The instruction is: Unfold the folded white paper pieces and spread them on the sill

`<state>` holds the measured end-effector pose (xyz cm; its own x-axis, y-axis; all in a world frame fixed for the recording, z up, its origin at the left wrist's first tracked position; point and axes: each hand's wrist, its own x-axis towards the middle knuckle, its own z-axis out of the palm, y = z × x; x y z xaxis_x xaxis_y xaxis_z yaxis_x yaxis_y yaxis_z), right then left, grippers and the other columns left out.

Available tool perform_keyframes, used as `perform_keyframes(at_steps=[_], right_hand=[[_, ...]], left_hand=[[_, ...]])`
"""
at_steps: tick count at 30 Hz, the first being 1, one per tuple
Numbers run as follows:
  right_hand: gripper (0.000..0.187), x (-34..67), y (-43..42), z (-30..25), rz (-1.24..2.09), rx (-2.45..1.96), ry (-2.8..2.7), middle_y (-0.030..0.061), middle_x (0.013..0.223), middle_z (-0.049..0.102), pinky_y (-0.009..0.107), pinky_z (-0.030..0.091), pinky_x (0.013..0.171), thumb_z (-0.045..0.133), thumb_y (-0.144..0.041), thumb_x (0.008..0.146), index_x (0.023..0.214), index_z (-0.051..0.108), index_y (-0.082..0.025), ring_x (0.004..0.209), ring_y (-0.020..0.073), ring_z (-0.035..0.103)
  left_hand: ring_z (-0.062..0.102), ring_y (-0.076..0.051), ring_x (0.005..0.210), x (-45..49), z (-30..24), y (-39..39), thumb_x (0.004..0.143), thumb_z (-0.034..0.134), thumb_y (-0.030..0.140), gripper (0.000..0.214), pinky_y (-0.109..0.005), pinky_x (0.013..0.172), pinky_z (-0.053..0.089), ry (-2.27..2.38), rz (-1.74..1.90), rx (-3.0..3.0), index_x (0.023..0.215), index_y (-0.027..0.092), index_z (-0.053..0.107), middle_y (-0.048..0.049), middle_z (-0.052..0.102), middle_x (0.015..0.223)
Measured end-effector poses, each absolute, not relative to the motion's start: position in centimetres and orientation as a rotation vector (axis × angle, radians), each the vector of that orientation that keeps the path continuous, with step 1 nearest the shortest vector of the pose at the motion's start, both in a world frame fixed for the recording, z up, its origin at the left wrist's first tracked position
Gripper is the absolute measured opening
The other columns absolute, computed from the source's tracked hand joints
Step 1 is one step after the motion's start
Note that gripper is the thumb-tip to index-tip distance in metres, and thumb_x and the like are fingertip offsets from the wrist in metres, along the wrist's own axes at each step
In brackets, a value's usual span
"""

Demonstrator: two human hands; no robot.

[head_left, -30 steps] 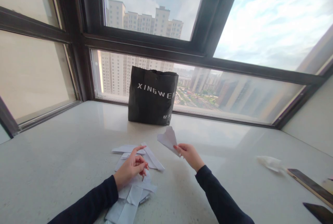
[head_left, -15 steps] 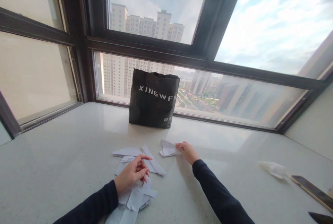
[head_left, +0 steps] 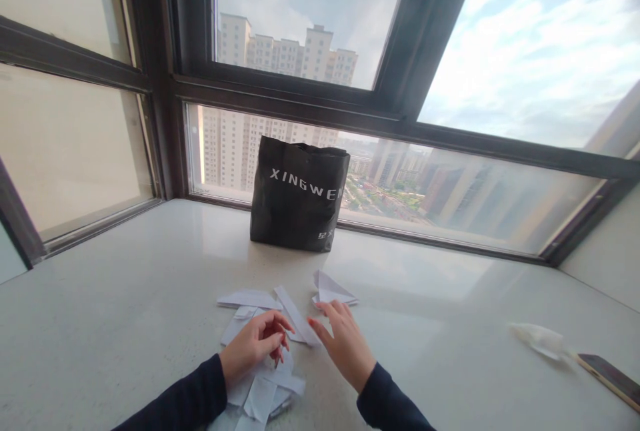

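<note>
White papers (head_left: 261, 396), folded into strips and angular shapes, lie loosely scattered.

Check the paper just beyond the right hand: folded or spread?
Folded: the paper shows overlapping layers and straight creased edges.

Saw smooth, matt paper in the folded white pieces (head_left: 294, 314) and thin, softly glossy, plastic-looking sheeting in the black bag (head_left: 295, 214). Found the pale sill (head_left: 125, 284) polished, mirroring light and faintly speckled, the sleeves (head_left: 190, 391) dull, dark cloth, the window frame (head_left: 300, 94) smooth with a low sheen, the panes (head_left: 475, 197) clear, shiny glass.
</note>
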<state>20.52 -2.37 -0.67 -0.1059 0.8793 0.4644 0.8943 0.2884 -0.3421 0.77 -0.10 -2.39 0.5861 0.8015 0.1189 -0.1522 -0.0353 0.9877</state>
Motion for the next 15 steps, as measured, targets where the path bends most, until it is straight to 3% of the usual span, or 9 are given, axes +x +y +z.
perform_keyframes(at_steps=[4, 9, 15], right_hand=[[0.024, 18.5, -3.7, -1.5, 0.061, -1.689, -1.978, 0.0102, 0.09, 0.061, 0.036, 0.042, 0.078, 0.064, -0.02, 0.071, 0.094, 0.062, -0.014, 0.088, 0.0268, 0.053], [0.015, 18.7, -3.5, -2.1, 0.257, -1.649, -1.793, 0.0046, 0.08, 0.061, 0.031, 0.042, 0.071, 0.063, -0.011, 0.062, 0.072, 0.056, -0.019, 0.081, 0.0233, 0.054], [0.012, 18.7, -2.9, -3.3, 0.555, -1.385, -1.54, -0.005, 0.053, 0.051, 0.023, 0.036, 0.046, 0.053, -0.029, 0.075, 0.073, 0.043, -0.021, 0.047, 0.0132, 0.046]], left_hand=[[0.05, -0.011, 0.046, 0.7, -2.4, 0.0, 0.067, 0.054, 0.029, 0.02, -0.023, 0.047, 0.04, 0.589, 0.865, 1.401, 0.08, 0.013, 0.053, -0.001, 0.057, 0.062], [0.05, -0.012, 0.046, 0.6, -2.0, -0.2, 0.067, 0.054, 0.03, 0.021, -0.022, 0.045, 0.038, 0.588, 0.879, 1.404, 0.079, 0.012, 0.054, -0.0021, 0.057, 0.061], [0.052, -0.013, 0.047, 0.3, -1.0, -0.4, 0.069, 0.058, 0.035, 0.024, -0.025, 0.048, 0.04, 0.61, 1.032, 1.334, 0.077, 0.012, 0.056, -0.0031, 0.057, 0.06]])
